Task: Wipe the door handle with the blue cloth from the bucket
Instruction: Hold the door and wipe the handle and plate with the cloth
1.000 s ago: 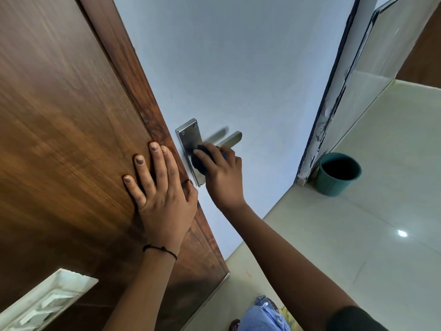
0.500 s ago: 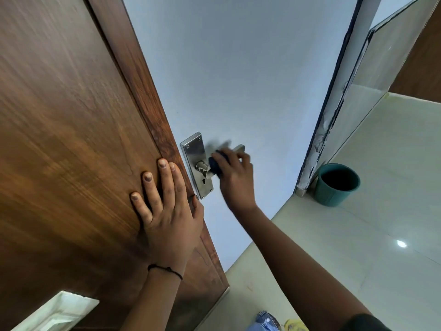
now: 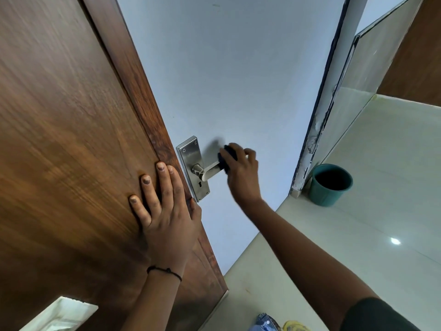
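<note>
**Cloth slides out along the handle**

Since the earlier frame the right hand [image 3: 242,174] has moved from the base of the lever toward its outer end, so the round neck and the inner part of the door handle [image 3: 208,171] are now bare. The hand is clenched around the blue cloth [image 3: 226,158], which shows only as a dark blue wad between the fingers and the metal, pressed on the far part of the lever at the centre of the frame. The lever's tip is hidden behind the hand, and hand and cloth are blurred.

The left hand [image 3: 167,211] lies flat and spread on the brown wooden door [image 3: 66,139], fingers pointing up, just beside the steel plate [image 3: 194,168] that carries the handle and a keyhole. It grips nothing. A thin black band [image 3: 164,271] circles its wrist.

The door fills the left of the frame. Behind the handle stands a plain pale blue wall [image 3: 238,68], with a chipped, peeling frame edge [image 3: 312,139] at centre right. At the foot of that edge a green bucket [image 3: 330,185] stands on the glossy cream tiled floor [image 3: 358,235]; its inside is dark and cannot be made out. A ceiling light shows as a bright spot [image 3: 395,241] on the tiles.

A white object [image 3: 62,314] is cut off at the lower left, and bits of blue and yellow at the bottom edge cannot be identified.
</note>
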Action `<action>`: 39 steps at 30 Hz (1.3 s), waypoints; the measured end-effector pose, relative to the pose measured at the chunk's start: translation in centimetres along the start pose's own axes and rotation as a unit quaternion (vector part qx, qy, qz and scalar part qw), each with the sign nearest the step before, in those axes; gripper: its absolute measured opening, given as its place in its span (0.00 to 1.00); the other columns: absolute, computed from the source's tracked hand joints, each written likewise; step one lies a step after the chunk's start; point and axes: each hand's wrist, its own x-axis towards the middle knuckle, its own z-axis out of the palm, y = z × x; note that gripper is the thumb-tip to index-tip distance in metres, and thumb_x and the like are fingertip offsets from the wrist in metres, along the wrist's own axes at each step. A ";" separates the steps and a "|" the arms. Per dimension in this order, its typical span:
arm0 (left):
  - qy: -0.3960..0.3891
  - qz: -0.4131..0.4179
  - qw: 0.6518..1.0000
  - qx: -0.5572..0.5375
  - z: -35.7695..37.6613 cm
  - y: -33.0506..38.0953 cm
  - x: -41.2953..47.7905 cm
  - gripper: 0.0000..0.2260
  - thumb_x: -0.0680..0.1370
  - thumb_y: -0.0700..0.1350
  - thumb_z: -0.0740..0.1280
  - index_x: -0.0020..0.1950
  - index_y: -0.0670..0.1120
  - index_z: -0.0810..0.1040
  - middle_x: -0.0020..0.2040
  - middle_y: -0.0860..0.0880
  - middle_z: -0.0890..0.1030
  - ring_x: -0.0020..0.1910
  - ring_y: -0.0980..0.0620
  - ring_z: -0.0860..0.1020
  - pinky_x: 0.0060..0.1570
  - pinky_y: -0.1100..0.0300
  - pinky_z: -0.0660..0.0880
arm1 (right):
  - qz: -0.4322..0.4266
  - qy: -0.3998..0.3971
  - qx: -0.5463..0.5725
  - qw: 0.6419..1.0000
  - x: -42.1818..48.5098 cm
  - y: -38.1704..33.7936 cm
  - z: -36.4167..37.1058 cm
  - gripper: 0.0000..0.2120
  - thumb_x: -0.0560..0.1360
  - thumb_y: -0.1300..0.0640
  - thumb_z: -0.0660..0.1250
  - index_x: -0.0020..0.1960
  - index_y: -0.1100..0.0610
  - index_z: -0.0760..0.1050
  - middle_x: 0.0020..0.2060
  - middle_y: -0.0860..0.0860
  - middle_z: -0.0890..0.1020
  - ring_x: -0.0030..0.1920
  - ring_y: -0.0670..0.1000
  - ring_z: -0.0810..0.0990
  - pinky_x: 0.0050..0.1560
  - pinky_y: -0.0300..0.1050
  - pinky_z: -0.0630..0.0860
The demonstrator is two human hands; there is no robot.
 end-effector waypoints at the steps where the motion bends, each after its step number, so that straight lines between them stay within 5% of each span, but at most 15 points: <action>1: -0.002 0.000 1.000 0.002 0.0 0.0 0.0 0.36 0.79 0.54 0.57 0.79 0.39 0.44 0.80 0.42 0.41 0.77 0.41 0.35 0.73 0.43 0.34 | -0.014 -0.003 0.005 1.000 -0.7 -1.0 0.1 0.17 0.73 0.62 0.56 0.55 0.54 0.79 0.59 0.52 0.79 0.51 0.60 0.71 0.42 0.49 0.71; 6: -0.010 0.008 1.000 0.011 -0.1 -0.2 -0.1 0.34 0.80 0.55 0.52 0.79 0.38 0.44 0.79 0.41 0.38 0.77 0.40 0.34 0.73 0.43 0.33 | -0.021 -0.040 0.009 0.999 -2.2 -3.0 0.2 0.18 0.73 0.67 0.66 0.60 0.54 0.78 0.65 0.57 0.76 0.56 0.63 0.74 0.48 0.53 0.73; 10: -0.010 0.009 1.000 0.021 0.0 -0.2 -0.1 0.33 0.80 0.55 0.50 0.79 0.38 0.44 0.79 0.41 0.38 0.77 0.39 0.34 0.73 0.43 0.32 | -0.061 -0.040 0.014 0.997 -2.0 -2.4 -0.1 0.14 0.76 0.61 0.62 0.59 0.55 0.79 0.64 0.60 0.76 0.56 0.65 0.75 0.47 0.56 0.75; 16: -0.007 -0.002 1.000 -0.006 -0.2 0.0 0.1 0.37 0.78 0.53 0.59 0.79 0.39 0.44 0.79 0.42 0.38 0.77 0.41 0.34 0.73 0.43 0.33 | 0.123 -0.031 0.102 0.987 0.7 0.8 0.6 0.25 0.70 0.72 0.64 0.63 0.55 0.78 0.69 0.60 0.69 0.61 0.65 0.69 0.58 0.55 0.73; 19: -0.013 0.002 1.000 -0.002 -0.2 -0.1 0.0 0.37 0.78 0.53 0.59 0.79 0.39 0.44 0.79 0.42 0.37 0.77 0.41 0.33 0.73 0.43 0.33 | 0.286 -0.022 0.243 0.927 1.5 2.2 0.6 0.25 0.72 0.73 0.59 0.65 0.56 0.75 0.67 0.57 0.67 0.59 0.66 0.74 0.57 0.54 0.76; 23: -0.019 0.010 1.000 0.004 -0.2 -0.1 0.0 0.38 0.77 0.54 0.60 0.79 0.38 0.45 0.79 0.42 0.36 0.77 0.41 0.33 0.73 0.43 0.32 | 0.384 0.070 0.417 0.821 0.2 0.7 -0.3 0.20 0.71 0.71 0.57 0.57 0.53 0.73 0.52 0.57 0.79 0.33 0.56 0.81 0.29 0.44 0.75; 25: -0.023 0.009 1.000 0.001 -0.3 -0.2 0.1 0.38 0.78 0.54 0.59 0.79 0.39 0.43 0.79 0.43 0.36 0.76 0.41 0.32 0.72 0.43 0.31 | 0.387 0.094 0.428 0.811 -0.7 -1.0 -0.4 0.20 0.70 0.73 0.56 0.58 0.60 0.71 0.39 0.49 0.81 0.29 0.42 0.80 0.28 0.33 0.74; 27: -0.027 0.011 1.000 -0.005 -0.4 -0.2 0.1 0.38 0.78 0.54 0.59 0.79 0.39 0.42 0.78 0.43 0.35 0.76 0.42 0.31 0.72 0.44 0.30 | 0.369 0.099 0.426 0.820 -1.7 -2.7 -0.1 0.18 0.70 0.75 0.56 0.58 0.65 0.72 0.38 0.44 0.78 0.30 0.32 0.78 0.29 0.24 0.71; 31: -0.032 0.013 0.999 -0.013 -0.5 -0.3 0.0 0.38 0.78 0.54 0.58 0.79 0.39 0.42 0.79 0.42 0.37 0.76 0.42 0.31 0.72 0.44 0.29 | 0.291 0.041 0.428 0.855 -4.2 -5.8 -0.1 0.17 0.68 0.72 0.61 0.52 0.56 0.75 0.49 0.53 0.78 0.50 0.48 0.79 0.49 0.41 0.77; 33: -0.033 0.012 0.999 -0.019 -0.6 -0.3 0.0 0.38 0.78 0.54 0.58 0.79 0.39 0.42 0.79 0.41 0.42 0.76 0.43 0.31 0.71 0.45 0.29 | 0.228 0.007 0.408 0.884 -5.3 -6.5 0.3 0.16 0.67 0.71 0.64 0.51 0.57 0.78 0.51 0.51 0.76 0.53 0.43 0.76 0.54 0.35 0.74; 36: -0.034 0.015 0.999 -0.017 -0.6 -0.3 0.0 0.38 0.78 0.54 0.59 0.79 0.39 0.42 0.79 0.42 0.37 0.76 0.43 0.31 0.71 0.45 0.28 | 0.235 0.034 0.421 0.875 -4.5 -5.6 0.3 0.16 0.67 0.72 0.63 0.51 0.61 0.79 0.52 0.56 0.72 0.48 0.32 0.75 0.43 0.22 0.72; 39: -0.037 0.013 0.999 -0.009 -0.6 -0.3 0.0 0.39 0.78 0.54 0.60 0.79 0.38 0.43 0.78 0.43 0.34 0.76 0.42 0.31 0.71 0.45 0.28 | 0.304 0.071 0.459 0.832 -1.5 -2.6 -0.1 0.16 0.69 0.76 0.59 0.50 0.63 0.78 0.52 0.57 0.68 0.34 0.30 0.76 0.30 0.24 0.73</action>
